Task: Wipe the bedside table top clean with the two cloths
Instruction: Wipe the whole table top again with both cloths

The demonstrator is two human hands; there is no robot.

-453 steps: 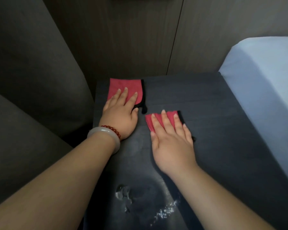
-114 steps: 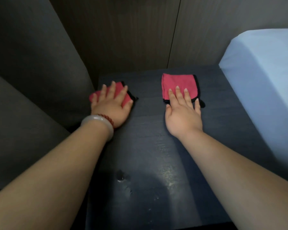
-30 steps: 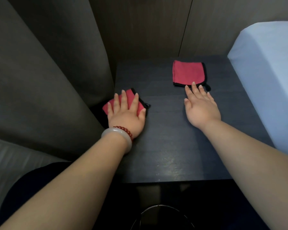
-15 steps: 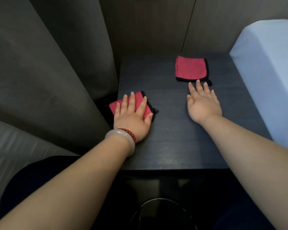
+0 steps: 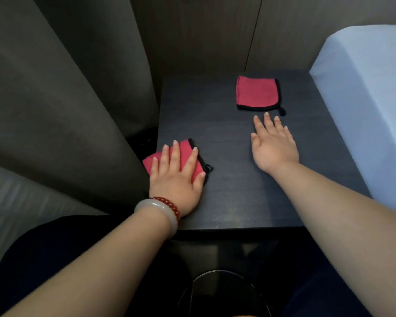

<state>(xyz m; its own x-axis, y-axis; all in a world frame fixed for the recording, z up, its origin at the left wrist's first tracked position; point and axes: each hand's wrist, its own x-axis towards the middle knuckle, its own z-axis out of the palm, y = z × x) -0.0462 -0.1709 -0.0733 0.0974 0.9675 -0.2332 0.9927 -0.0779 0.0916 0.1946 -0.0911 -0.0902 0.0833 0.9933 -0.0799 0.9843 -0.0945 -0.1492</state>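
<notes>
The dark bedside table top (image 5: 233, 184) fills the middle of the head view. My left hand (image 5: 176, 179) lies flat on a folded red cloth with black trim (image 5: 185, 149) at the table's left edge, fingers spread, covering most of it. A second red cloth (image 5: 256, 92) lies flat and alone near the back right of the table. My right hand (image 5: 272, 145) rests palm down on the bare table just in front of that cloth, fingers apart, with a small gap between fingertips and cloth.
A dark grey curtain (image 5: 62, 106) hangs against the table's left side. A pale blue mattress (image 5: 366, 99) borders the right side. A wood-panelled wall (image 5: 204, 33) stands behind. Below the front edge there is a dark round bin (image 5: 222, 294).
My right hand has left the far cloth and drawn back toward me. My left hand has slid its cloth nearer along the left edge. The view has pulled back, showing the table's front edge.
</notes>
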